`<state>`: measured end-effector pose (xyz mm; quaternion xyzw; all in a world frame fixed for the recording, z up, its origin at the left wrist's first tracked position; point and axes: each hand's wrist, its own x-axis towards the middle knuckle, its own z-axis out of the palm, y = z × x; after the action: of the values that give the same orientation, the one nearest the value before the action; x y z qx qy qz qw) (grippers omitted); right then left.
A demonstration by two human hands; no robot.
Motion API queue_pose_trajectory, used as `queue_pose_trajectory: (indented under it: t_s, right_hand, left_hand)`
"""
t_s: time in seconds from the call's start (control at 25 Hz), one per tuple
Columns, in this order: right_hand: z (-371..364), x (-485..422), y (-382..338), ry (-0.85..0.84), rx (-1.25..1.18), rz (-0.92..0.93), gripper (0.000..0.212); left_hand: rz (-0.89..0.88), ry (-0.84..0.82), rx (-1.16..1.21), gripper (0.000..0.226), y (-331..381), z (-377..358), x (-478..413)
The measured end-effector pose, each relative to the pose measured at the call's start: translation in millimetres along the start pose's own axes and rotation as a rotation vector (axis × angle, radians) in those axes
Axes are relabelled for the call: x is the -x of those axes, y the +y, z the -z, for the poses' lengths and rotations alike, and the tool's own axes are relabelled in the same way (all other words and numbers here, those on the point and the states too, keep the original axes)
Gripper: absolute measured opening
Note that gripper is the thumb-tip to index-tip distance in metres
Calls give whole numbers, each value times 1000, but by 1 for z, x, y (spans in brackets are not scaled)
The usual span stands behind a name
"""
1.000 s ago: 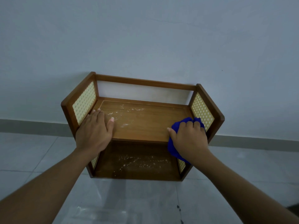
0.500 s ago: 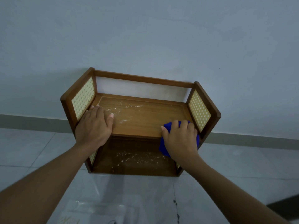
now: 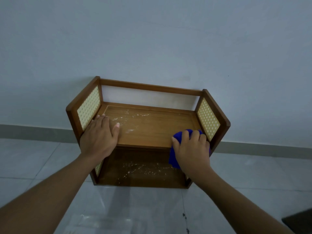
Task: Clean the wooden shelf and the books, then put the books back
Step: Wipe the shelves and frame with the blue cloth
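On the floor, against the wall: wooden shelf (image 3: 152, 141), two boards, open front facing the person, perforated panels at both ends.
Shelf long axis: runs left to right, parallel to the wall (image 3: 152, 39).
Right hand: right hand (image 3: 192, 149) sits at the front right corner of the upper board (image 3: 162, 122), just beside the right panel (image 3: 208, 119).
Right grip: fingers curled tight round a bunched blue cloth (image 3: 173, 157); part of the cloth hangs over the front edge.
Left hand: left hand (image 3: 99, 137) lies flat, palm down, fingers straight, on the left end of the upper board beside the left panel (image 3: 88, 107). It holds nothing and looks like bracing.
Dust, upper: white specks (image 3: 128, 115) left of centre, between the hands, close to the left thumb.
Dust, lower: more specks mid lower board (image 3: 143, 168), untouched.
Key relation: specks lie to the left of the cloth grip, along the board's long axis. The left hand is nearer them but has no cloth.
Step (judged): wiping the upper board.
Next move needs: a leftward sweep along the board; the left hand sits in that path.
Progress (judged): early. Lower board unwiped, books not in view.
Risk: specks pushed over the front edge onto the lower board or floor (image 3: 33, 157).
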<state>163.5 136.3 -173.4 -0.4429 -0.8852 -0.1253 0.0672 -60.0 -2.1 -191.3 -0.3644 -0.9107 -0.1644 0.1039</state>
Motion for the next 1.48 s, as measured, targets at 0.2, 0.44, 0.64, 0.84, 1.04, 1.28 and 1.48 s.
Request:
queue_pose_trajectory:
  t_s: [0.2,0.44,0.64,0.84,1.04,1.28,1.48]
  right_hand:
    - [-9,18,-7,-32,-41,-72,62]
    - [-13,-33,14,-199,-160,52,70]
    - [-24,-93,18,-243,-308,16,76]
    - [-24,-114,15,-165,-434,-13,59]
    - [-21,-113,-18,-201,-407,106,58]
    - [-15,-116,-51,-227,-453,330,58]
    - [-26,-113,-13,-175,-402,129,60]
  left_hand:
    - [2,2,2,70,0,1,0]
    - [-1,-6,3,63,0,2,1]
    - [-15,8,8,68,-2,1,0]
    - [-5,7,-2,74,-1,1,1]
    - [7,8,-4,69,1,1,0]
    - [-4,17,12,75,-1,1,0]
    - [-12,37,13,77,-1,3,0]
